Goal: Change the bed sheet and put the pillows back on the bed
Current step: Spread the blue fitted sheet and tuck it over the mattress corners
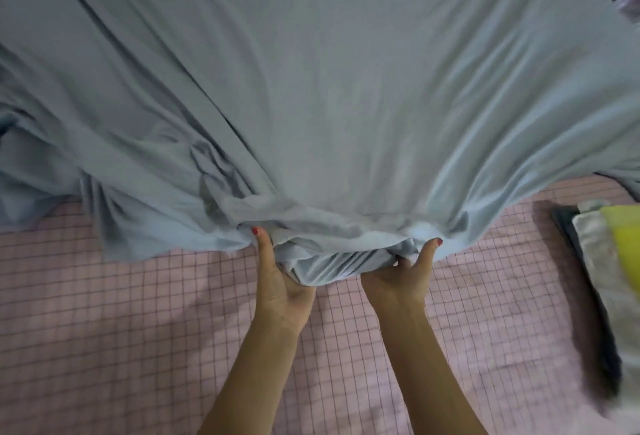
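Both hands, left hand (282, 282) and right hand (398, 278), grip the grey sheet's (329, 88) bunched near edge, rest billowing away over the pink checked bed (138, 330).

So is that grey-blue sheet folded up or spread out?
Spread out: the grey-blue sheet billows wide over the pink checked bed, bunched only where the left hand and right hand grip its edge.
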